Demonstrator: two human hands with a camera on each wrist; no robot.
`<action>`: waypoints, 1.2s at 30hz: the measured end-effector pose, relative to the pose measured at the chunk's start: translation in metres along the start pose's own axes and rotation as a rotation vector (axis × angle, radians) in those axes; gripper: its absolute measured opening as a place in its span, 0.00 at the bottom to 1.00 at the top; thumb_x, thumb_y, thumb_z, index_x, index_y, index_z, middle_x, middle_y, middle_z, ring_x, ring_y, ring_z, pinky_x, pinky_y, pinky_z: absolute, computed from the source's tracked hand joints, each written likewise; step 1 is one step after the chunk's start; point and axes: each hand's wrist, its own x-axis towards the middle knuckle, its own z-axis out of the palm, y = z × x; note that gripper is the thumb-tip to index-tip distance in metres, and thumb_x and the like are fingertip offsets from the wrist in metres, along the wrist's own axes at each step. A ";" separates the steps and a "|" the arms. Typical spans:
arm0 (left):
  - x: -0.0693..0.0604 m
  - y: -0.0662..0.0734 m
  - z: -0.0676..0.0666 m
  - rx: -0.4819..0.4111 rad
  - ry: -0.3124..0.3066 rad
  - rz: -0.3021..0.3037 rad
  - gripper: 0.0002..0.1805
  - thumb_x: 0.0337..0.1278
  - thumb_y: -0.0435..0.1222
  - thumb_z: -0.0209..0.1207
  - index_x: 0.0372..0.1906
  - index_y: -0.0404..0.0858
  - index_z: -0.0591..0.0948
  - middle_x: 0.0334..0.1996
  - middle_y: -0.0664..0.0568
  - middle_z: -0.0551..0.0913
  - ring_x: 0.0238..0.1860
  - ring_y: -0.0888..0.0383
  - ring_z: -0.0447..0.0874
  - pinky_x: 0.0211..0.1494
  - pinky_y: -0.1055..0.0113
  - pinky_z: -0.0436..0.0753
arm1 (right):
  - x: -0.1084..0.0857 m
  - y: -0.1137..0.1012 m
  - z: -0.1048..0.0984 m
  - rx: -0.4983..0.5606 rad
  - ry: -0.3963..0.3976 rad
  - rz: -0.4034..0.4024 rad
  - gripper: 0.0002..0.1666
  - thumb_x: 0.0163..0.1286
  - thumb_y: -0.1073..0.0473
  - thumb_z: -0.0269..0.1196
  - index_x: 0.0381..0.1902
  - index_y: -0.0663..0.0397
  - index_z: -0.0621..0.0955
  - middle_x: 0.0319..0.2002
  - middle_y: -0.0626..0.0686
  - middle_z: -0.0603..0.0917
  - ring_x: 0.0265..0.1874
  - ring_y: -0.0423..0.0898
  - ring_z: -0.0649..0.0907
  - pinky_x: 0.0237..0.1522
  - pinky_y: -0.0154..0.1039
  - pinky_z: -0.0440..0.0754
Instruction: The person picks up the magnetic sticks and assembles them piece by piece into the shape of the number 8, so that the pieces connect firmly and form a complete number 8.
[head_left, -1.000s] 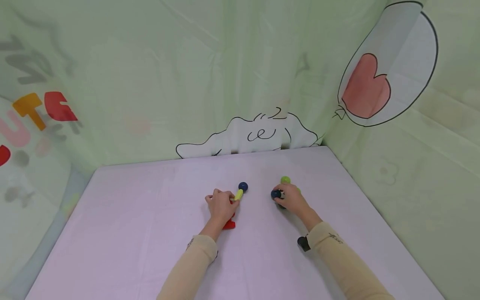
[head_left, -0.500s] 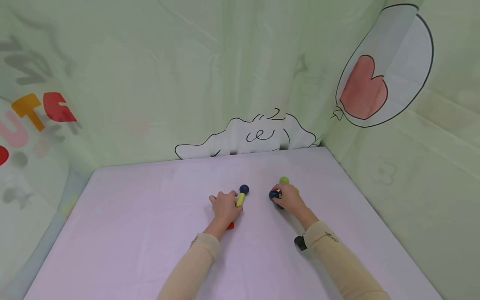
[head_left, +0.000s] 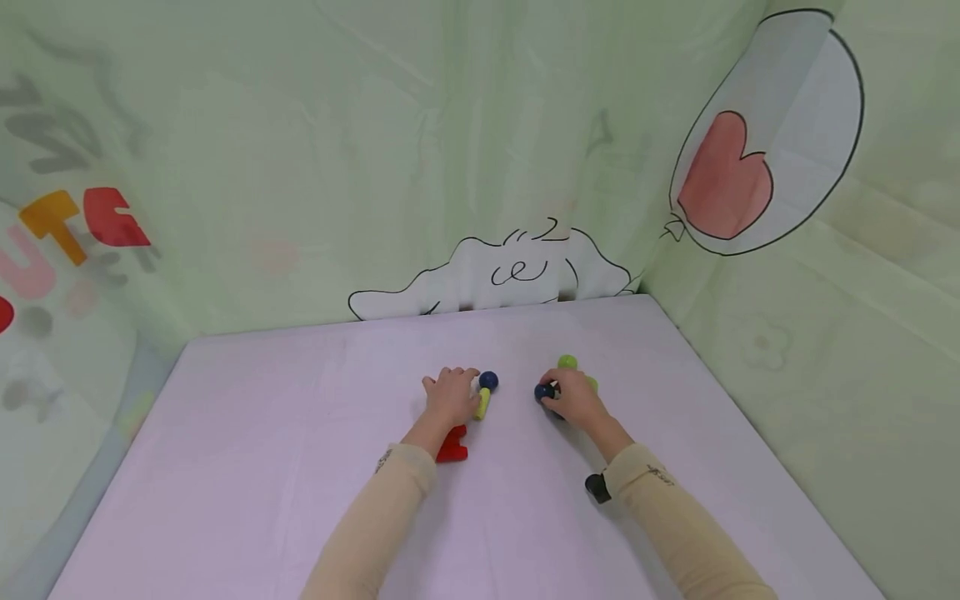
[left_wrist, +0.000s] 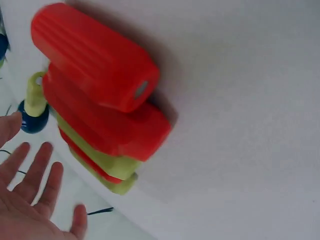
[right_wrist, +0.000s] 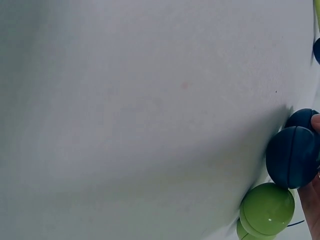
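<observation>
My left hand (head_left: 452,396) hovers with its fingers spread beside a short yellow rod (head_left: 482,405) and a dark blue ball (head_left: 488,380) at the rod's far end. In the left wrist view the thumb overlaps this ball; whether they touch I cannot tell. Below that hand lie red rods (head_left: 452,446); the left wrist view shows them alongside yellow-green rods (left_wrist: 100,155). My right hand (head_left: 579,400) pinches a dark blue ball (head_left: 544,392). Next to it are another dark blue ball (right_wrist: 292,157) and green balls (right_wrist: 267,210), partly hidden in the head view.
A pale cloth-covered table (head_left: 300,467) carries everything. Green printed curtains (head_left: 300,167) stand along its back and sides. A black device (head_left: 597,487) sits at the right wrist.
The left hand has let go of the yellow rod and shifted forward, fingers spreading, so the red rods show more. The right hand keeps its ball and has barely moved.
</observation>
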 end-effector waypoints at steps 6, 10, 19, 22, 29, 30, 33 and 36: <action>0.005 -0.007 0.006 -0.031 0.033 0.082 0.21 0.62 0.39 0.53 0.61 0.51 0.71 0.58 0.50 0.71 0.56 0.50 0.67 0.51 0.51 0.70 | 0.001 -0.007 0.002 0.001 -0.022 0.009 0.14 0.53 0.66 0.67 0.39 0.62 0.80 0.36 0.56 0.81 0.35 0.50 0.78 0.37 0.43 0.77; 0.008 -0.008 0.008 0.031 0.053 0.140 0.22 0.62 0.37 0.53 0.61 0.53 0.72 0.60 0.53 0.70 0.56 0.51 0.67 0.47 0.54 0.73 | 0.000 -0.011 0.004 0.013 -0.019 -0.016 0.13 0.53 0.67 0.67 0.38 0.63 0.80 0.34 0.57 0.81 0.33 0.50 0.78 0.36 0.43 0.77; 0.012 -0.002 0.003 0.237 -0.044 0.179 0.26 0.65 0.38 0.49 0.66 0.62 0.63 0.66 0.59 0.63 0.59 0.54 0.64 0.51 0.56 0.72 | 0.000 -0.017 0.007 0.006 -0.044 -0.020 0.13 0.53 0.66 0.68 0.38 0.62 0.80 0.34 0.57 0.80 0.33 0.49 0.78 0.37 0.43 0.76; 0.011 -0.001 0.003 0.262 -0.033 0.182 0.25 0.65 0.37 0.49 0.64 0.60 0.66 0.62 0.59 0.68 0.56 0.54 0.66 0.51 0.55 0.72 | -0.001 -0.021 0.009 -0.015 -0.045 -0.019 0.13 0.53 0.66 0.67 0.38 0.62 0.80 0.35 0.57 0.81 0.34 0.50 0.78 0.37 0.42 0.76; 0.012 -0.001 0.000 0.239 0.048 0.121 0.16 0.62 0.43 0.53 0.55 0.53 0.76 0.50 0.55 0.77 0.49 0.54 0.70 0.50 0.53 0.69 | -0.002 -0.027 0.010 -0.029 -0.049 -0.023 0.14 0.53 0.64 0.68 0.39 0.61 0.80 0.36 0.56 0.81 0.34 0.49 0.78 0.38 0.41 0.76; 0.012 -0.002 0.000 0.233 0.051 0.113 0.16 0.61 0.44 0.54 0.54 0.52 0.76 0.49 0.55 0.77 0.48 0.54 0.71 0.50 0.54 0.69 | -0.002 -0.028 0.011 -0.026 -0.050 -0.012 0.14 0.53 0.64 0.68 0.39 0.60 0.80 0.36 0.56 0.81 0.35 0.48 0.78 0.38 0.41 0.76; 0.013 -0.002 0.000 0.209 0.059 0.094 0.15 0.59 0.46 0.56 0.50 0.49 0.77 0.46 0.54 0.79 0.44 0.55 0.71 0.47 0.56 0.68 | -0.002 -0.029 0.011 -0.026 -0.052 0.001 0.14 0.53 0.64 0.68 0.39 0.60 0.80 0.37 0.55 0.81 0.35 0.48 0.78 0.38 0.41 0.76; 0.014 -0.001 0.000 0.190 0.063 0.070 0.14 0.57 0.46 0.58 0.47 0.48 0.77 0.43 0.54 0.81 0.40 0.55 0.72 0.44 0.58 0.68 | -0.002 -0.031 0.012 -0.025 -0.053 0.000 0.14 0.53 0.64 0.68 0.39 0.59 0.80 0.37 0.55 0.81 0.34 0.47 0.78 0.38 0.41 0.77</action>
